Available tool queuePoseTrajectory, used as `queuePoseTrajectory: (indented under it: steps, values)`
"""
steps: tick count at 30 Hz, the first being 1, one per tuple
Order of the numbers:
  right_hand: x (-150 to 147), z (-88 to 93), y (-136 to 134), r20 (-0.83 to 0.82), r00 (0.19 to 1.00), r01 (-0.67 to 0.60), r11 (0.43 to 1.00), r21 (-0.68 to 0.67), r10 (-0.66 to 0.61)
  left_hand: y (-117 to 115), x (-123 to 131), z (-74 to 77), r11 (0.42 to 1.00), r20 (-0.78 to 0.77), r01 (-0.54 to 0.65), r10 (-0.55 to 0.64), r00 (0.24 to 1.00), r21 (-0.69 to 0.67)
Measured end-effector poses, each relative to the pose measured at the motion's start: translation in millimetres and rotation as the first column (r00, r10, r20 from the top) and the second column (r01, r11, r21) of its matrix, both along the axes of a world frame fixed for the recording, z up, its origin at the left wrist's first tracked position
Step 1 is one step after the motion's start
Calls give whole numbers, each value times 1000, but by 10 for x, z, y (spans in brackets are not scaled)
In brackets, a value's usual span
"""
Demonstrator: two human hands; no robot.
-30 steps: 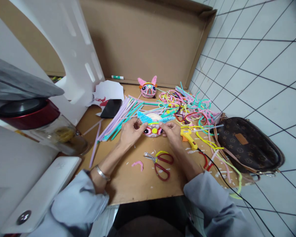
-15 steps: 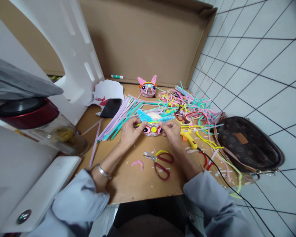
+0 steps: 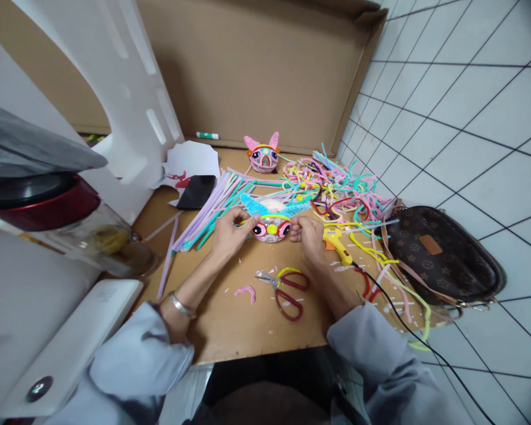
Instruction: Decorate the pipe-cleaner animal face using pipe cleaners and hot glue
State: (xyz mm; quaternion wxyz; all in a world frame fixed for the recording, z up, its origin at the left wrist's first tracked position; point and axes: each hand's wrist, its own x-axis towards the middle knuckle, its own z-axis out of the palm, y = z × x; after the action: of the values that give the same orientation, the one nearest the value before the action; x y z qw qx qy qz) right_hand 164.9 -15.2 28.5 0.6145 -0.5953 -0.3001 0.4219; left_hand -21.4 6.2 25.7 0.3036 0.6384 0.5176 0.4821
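A round animal-face craft (image 3: 271, 229) with blue fuzzy ears, red-rimmed eyes, a yellow nose and a yellow band is before me at the middle of the table. My left hand (image 3: 230, 230) grips its left side, thumb by the band's end. At the right edge of the face, my right hand (image 3: 307, 235) is closed, its fingers curled together. What lies between those fingertips is hidden. Below the craft lie red-handled scissors (image 3: 287, 289) and a curved pink pipe-cleaner piece (image 3: 246, 292). A yellow glue gun (image 3: 337, 246) rests beside my right hand.
Behind stands a finished-looking pink-eared face (image 3: 264, 158). Purple and teal pipe cleaners (image 3: 212, 206) lie left, a tangled heap (image 3: 336, 183) right. A phone (image 3: 197, 192), brown bag (image 3: 445, 254), glass bottle (image 3: 110, 236) and white power bank (image 3: 71, 348) surround the work area. The glue gun's cord trails right.
My right hand's thumb has come off the front of the face, and its fingers have curled in at the right edge. My left hand keeps its hold. The view has shifted slightly.
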Motion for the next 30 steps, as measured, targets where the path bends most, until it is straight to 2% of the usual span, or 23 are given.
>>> queuePoseTrajectory:
  steps: [11, 24, 27, 30]
  values:
    - [54, 13, 1, 31, 997, -71, 997, 8, 71, 25, -14, -25, 1000, 23, -4, 4, 1000, -5]
    - [205, -56, 81, -59, 975, -217, 976, -22, 216, 60, -26, -49, 998, 101, 46, -41, 994, -50]
    - [224, -41, 83, 8, 962, -273, 962, -11, 273, 64, -30, -44, 997, 123, 63, -56, 991, -50]
    - [208, 4, 49, 269, 940, -213, 977, -10, 208, 62, -33, -35, 995, 116, 84, -78, 990, -49]
